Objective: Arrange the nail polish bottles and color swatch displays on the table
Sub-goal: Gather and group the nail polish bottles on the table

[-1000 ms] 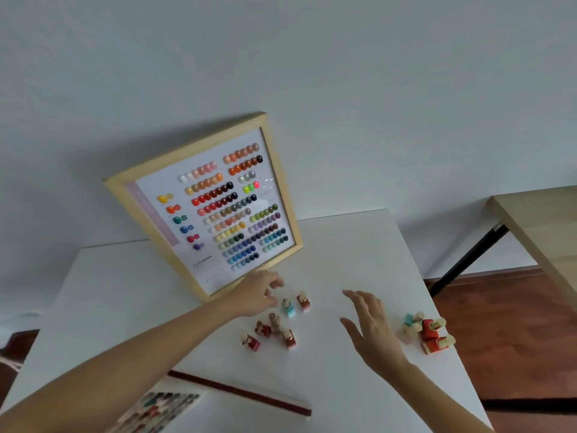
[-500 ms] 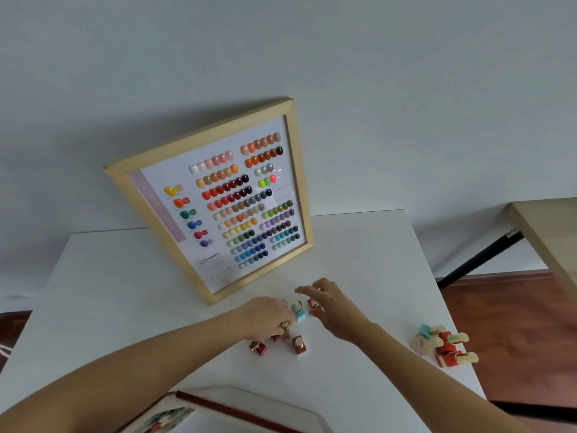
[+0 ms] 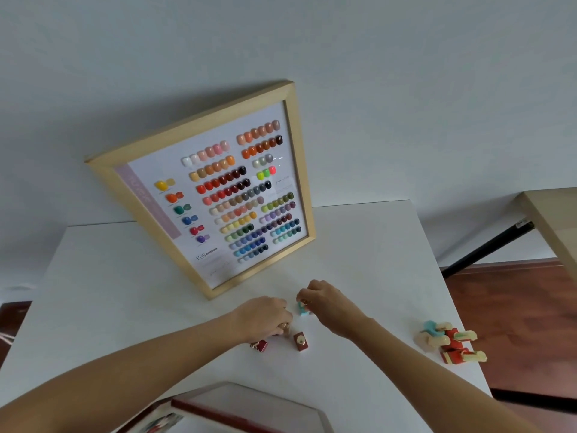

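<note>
A wooden-framed color swatch display (image 3: 206,195) leans against the wall at the back of the white table (image 3: 93,276). In front of it stand small nail polish bottles. My left hand (image 3: 265,317) is closed over a bottle with a gold cap (image 3: 285,328). My right hand (image 3: 324,300) pinches the top of a teal bottle (image 3: 302,310). Two dark red bottles stand free: one (image 3: 259,345) below my left hand, one (image 3: 301,341) between my hands.
A pile of red, teal and cream bottles (image 3: 449,342) lies near the table's right edge. A second swatch display with a red edge (image 3: 218,414) lies at the near edge. A wooden table (image 3: 555,220) stands to the right over brown floor.
Both hands came together over the middle bottles. My right hand moved left from the open table and closed on the teal bottle; my left hand dropped onto the gold-capped one.
</note>
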